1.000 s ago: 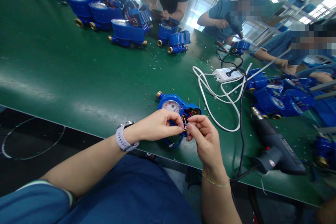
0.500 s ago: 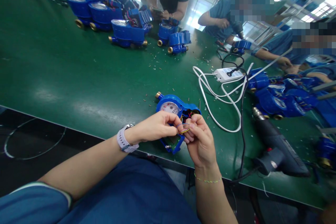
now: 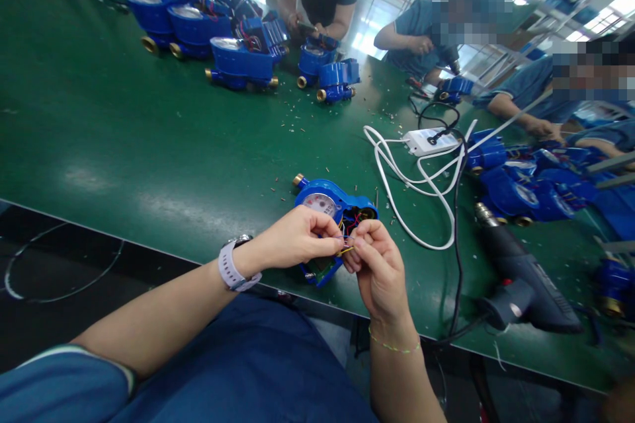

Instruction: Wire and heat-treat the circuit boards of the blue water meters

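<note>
A blue water meter (image 3: 327, 186) with a round dial and a brass end lies near the table's front edge. Its side compartment is uncovered, showing red, yellow and dark wires. My left hand (image 3: 310, 234) pinches thin coloured wires (image 3: 348, 248) between thumb and fingers. Close against it, my right hand (image 3: 381, 261) pinches the same wires from the other side. Both hands are closed, and the fingers hide the exact ends. Beneath them sits the meter's blue cover part (image 3: 325, 275) with a green board, partly hidden by my hands.
On the right lie a black heat gun (image 3: 526, 271) and a white power strip (image 3: 430, 141) with looped cable. More blue meters (image 3: 243, 63) stand at the back and in a pile (image 3: 526, 188) at right. Small scraps dot the green table (image 3: 149, 145). Several co-workers are across the table.
My fingertips have drawn closer together on the wires, so less wire shows between them. The meter stays in nearly the same place. A co-worker's hands at the back have shifted slightly.
</note>
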A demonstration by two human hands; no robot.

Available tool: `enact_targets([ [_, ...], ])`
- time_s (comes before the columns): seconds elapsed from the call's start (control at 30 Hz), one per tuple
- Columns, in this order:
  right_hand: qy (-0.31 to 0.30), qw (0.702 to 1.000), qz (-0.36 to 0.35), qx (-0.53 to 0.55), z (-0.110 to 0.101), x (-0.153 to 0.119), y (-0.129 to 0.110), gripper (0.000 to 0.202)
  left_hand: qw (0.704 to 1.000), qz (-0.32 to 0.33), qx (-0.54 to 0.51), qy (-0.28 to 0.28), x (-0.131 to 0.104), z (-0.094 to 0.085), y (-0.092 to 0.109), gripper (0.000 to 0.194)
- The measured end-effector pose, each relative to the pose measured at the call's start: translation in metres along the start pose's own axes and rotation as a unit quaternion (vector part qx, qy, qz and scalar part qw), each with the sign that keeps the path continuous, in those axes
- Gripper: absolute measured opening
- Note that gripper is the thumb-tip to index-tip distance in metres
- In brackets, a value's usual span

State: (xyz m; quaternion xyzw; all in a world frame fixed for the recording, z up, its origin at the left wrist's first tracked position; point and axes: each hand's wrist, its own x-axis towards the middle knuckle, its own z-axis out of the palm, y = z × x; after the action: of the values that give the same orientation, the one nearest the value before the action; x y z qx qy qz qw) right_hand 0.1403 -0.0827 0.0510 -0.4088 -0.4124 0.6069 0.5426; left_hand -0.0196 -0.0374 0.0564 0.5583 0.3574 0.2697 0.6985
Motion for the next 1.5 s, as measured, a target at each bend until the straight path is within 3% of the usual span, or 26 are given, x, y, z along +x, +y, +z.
enact_targets([
  [0.17,-0.014,0.996,-0.036,-0.082,-0.012,-0.003,-0.003,0.009,0.997,0.045,0.054,0.031,-0.003,-0.001,0.004,0.017],
  [0.33,-0.014,0.984,-0.064,-0.164,-0.015,-0.003,-0.012,0.012,0.999,0.029,0.028,0.016,0.001,0.002,0.005,0.019],
  [0.57,0.010,0.977,-0.076,-0.198,-0.012,-0.006,-0.016,0.015,0.999,0.011,0.027,0.020,0.002,0.005,0.006,0.017],
  [0.77,0.046,0.983,-0.079,-0.162,-0.012,-0.004,-0.012,0.016,0.998,0.026,0.048,0.020,0.003,0.007,0.007,0.013],
  [0.93,0.044,0.998,-0.011,-0.040,-0.010,-0.003,-0.009,0.027,0.987,0.075,0.138,0.022,0.004,0.006,0.004,0.011],
  [1.2,0.055,0.995,0.048,0.065,-0.010,-0.002,-0.009,0.036,0.959,0.119,0.254,0.038,0.001,0.009,0.003,0.008],
  [1.3,0.059,0.995,0.047,0.067,-0.010,-0.002,-0.008,0.036,0.966,0.106,0.234,0.024,0.001,0.007,0.002,0.008],
  [1.5,0.051,0.998,0.001,0.023,-0.006,-0.002,-0.009,0.031,0.994,0.052,0.092,-0.025,0.003,0.004,0.001,0.011],
])
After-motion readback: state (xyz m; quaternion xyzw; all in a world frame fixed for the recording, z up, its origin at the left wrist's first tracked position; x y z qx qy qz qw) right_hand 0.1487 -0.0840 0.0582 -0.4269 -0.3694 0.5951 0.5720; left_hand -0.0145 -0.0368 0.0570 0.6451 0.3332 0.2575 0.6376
